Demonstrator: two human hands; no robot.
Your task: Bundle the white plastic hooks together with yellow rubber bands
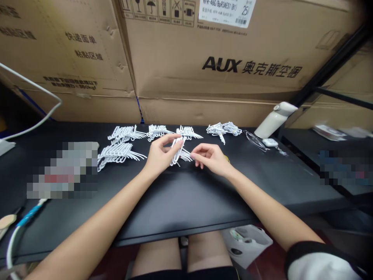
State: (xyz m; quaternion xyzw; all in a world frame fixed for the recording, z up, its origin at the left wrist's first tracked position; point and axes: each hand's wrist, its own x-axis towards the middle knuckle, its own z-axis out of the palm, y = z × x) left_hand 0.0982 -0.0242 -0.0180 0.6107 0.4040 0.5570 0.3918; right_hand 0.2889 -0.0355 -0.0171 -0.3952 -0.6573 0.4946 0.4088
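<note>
Between thumb and fingers, my left hand (161,154) pinches a small bunch of white wire hooks (184,154) just above the black table. My right hand (210,157) is closed in a pinch at the bunch's right-hand ends, where the thin tips meet its fingertips. A bit of yellow band shows behind the right hand, mostly hidden. Sorted groups of similar white hooks (124,151) lie to the left, with more hook groups (159,131) along the back. A looser, tangled pile of white hooks (224,129) rests behind my right hand.
Large cardboard boxes (215,85) stand against the table's back edge. To the right are a white bottle (274,120), glasses (256,140) and a small white case (270,142). A blurred-out object (67,171) and a white cable (13,241) lie left. Below hangs a plastic bag (247,245).
</note>
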